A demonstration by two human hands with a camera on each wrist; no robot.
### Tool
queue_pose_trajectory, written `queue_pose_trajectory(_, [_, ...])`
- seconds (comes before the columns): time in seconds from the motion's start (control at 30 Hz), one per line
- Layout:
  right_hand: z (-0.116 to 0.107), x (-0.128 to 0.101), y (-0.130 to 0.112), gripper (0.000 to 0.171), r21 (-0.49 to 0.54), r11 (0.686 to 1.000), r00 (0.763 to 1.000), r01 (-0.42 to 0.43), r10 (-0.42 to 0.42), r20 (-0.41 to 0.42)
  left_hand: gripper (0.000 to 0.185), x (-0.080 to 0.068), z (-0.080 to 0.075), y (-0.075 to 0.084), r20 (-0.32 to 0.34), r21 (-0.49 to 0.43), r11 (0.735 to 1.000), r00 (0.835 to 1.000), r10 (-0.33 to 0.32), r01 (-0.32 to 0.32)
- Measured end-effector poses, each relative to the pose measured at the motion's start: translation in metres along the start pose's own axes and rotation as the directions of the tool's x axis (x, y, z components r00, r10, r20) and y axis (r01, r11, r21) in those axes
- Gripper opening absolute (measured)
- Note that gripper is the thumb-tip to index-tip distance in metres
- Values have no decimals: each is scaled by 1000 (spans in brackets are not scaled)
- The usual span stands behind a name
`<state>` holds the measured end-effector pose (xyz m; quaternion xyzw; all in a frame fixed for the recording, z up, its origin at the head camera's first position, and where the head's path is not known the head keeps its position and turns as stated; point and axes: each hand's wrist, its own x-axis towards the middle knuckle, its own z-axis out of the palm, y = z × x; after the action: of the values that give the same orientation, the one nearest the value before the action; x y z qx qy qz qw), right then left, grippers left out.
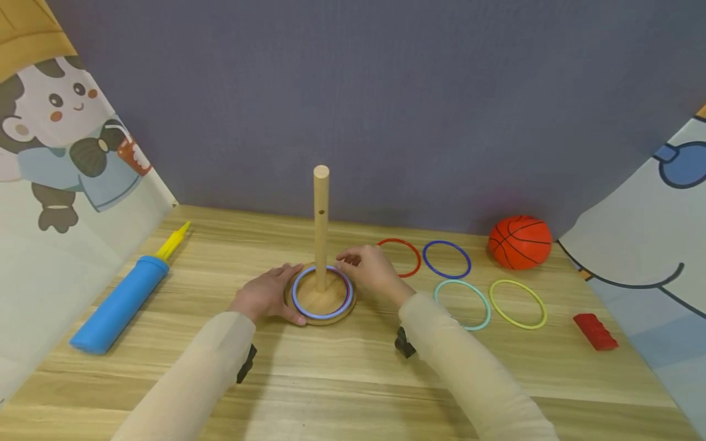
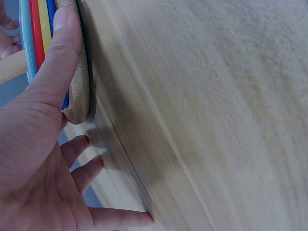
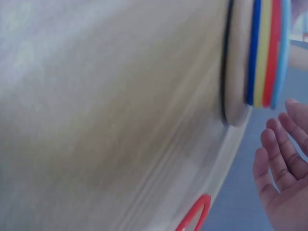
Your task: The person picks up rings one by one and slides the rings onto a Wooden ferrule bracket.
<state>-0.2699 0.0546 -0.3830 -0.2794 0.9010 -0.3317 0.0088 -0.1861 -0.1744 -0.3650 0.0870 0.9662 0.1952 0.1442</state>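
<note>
Wooden stand [image 1: 321, 233] at the centre of the head view, with a stack of rings on its base. From above I make out little more than the light blue ring [image 1: 322, 316] on top; the red ring [image 3: 272, 57], yellow ring [image 3: 262, 57] and dark blue ring [image 3: 253, 53] beneath it appear in order in the wrist views. My left hand [image 1: 263, 294] is spread open at the left of the base, thumb along its edge, three fingers extended to the table [image 1: 309, 392] (the index finger is mostly hidden by the base). My right hand [image 1: 375, 272], fingers loosely bent and holding nothing, is just beside the stack's right; the right wrist view, blurred, crops it at the right edge. Right of centre, my right hand partly hides a loose red ring [image 1: 420, 260], and my right sleeve [image 1: 469, 367] overlaps a turquoise ring [image 1: 488, 312].
</note>
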Motion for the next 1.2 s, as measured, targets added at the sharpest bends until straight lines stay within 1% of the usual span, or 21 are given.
queue_pose_trajectory(0.1, [-8, -3, 3, 23, 56, 998, 1000, 2, -2, 1, 119, 0, 0, 1, 1, 2, 1000, 1000, 4, -4])
queue_pose_trajectory(0.23, [-21, -8, 3, 24, 105, 993, 999, 43, -45, 17, 119, 1, 0, 1, 1, 6, 1000, 1000, 8, -8])
queue_pose_trajectory(0.4, [-36, -14, 2, 22, 108, 990, 995, 95, -98, 18, 119, 1, 0, 1, 0, 1, 1000, 1000, -1, 1])
queue_pose_trajectory(0.6, [-54, -25, 4, 22, 93, 990, 994, 102, -106, 34, 119, 1, 0, 1, 3, -3, 1000, 1000, 0, 0])
queue_pose_trajectory(0.77, [-70, -38, 9, 24, 122, 987, 994, 102, -106, 32, 119, 1, 1, 1, 1, 1, 1000, 1000, 9, -9])
queue_pose_trajectory(0.87, [-80, -46, 14, 23, 140, 987, 997, 80, -82, 12, 119, 1, 0, 1, 3, 3, 1000, 1000, 4, -4])
queue_pose_trajectory(0.93, [-86, -52, 18, 23, 147, 988, 999, 47, -47, 0, 118, 1, 0, 1, 3, 4, 1000, 1000, 3, -3])
queue_pose_trajectory(1.03, [-96, -62, 25, 25, 124, 992, 1000, -5, 7, -19, 119, 2, 0, 1, 6, 4, 1000, 1000, 0, 0])
queue_pose_trajectory(1.2, [-110, -80, 43, 28, 101, 994, 998, -36, 41, -51, 118, 1, 0, 1, 8, 0, 1000, 1000, 9, -9])
